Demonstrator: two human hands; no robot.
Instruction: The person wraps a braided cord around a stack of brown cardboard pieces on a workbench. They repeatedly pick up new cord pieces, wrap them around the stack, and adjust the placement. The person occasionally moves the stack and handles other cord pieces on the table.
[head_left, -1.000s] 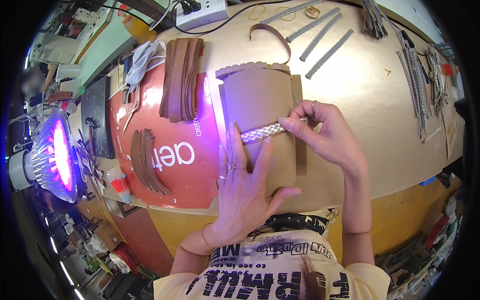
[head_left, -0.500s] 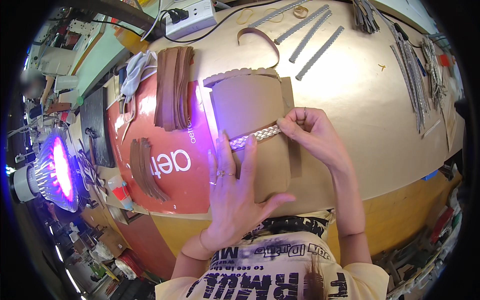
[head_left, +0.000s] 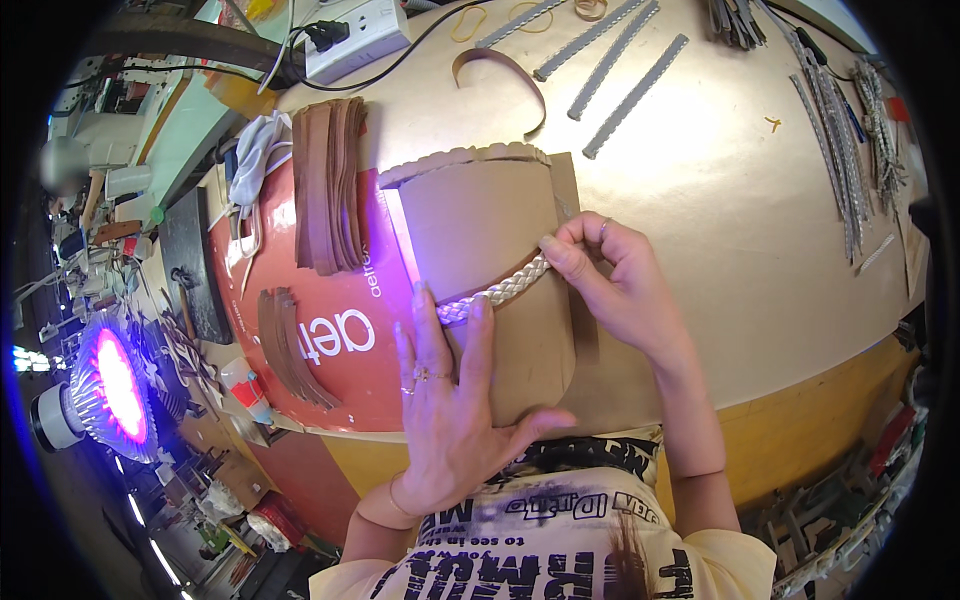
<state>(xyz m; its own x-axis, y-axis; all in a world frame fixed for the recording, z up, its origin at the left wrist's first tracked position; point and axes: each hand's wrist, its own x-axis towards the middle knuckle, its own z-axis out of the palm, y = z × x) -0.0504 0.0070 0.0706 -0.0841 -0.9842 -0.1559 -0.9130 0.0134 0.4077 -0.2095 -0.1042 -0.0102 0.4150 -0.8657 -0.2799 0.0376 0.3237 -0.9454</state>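
Note:
A pale braided strip (head_left: 518, 287) lies along a brown leather strip (head_left: 530, 270) across a tan, curved cardboard-like form (head_left: 482, 215). My left hand (head_left: 445, 385) rests on the form with fingers spread, index and middle fingertips pressing the braid's left part. At the braid's right end, the thumb and fingers of my right hand (head_left: 590, 262) pinch it at the form's right side. Fingers hide exactly how the end is held. Along the form's far edge runs a scalloped tan strip (head_left: 465, 158).
Brown leather strips (head_left: 330, 185) lie in a stack at left, with a smaller bundle (head_left: 292, 345) on the red sheet (head_left: 360, 395). A lit purple lamp (head_left: 118, 385) stands far left. Grey scalloped strips (head_left: 635, 95), a power strip (head_left: 365, 40) and braided bundles (head_left: 835, 150) lie further off.
The view has shifted slightly, so the whole scene sits a little differently. My hands keep nearly the same hold on the braid, which now curves a bit more upward at its right end.

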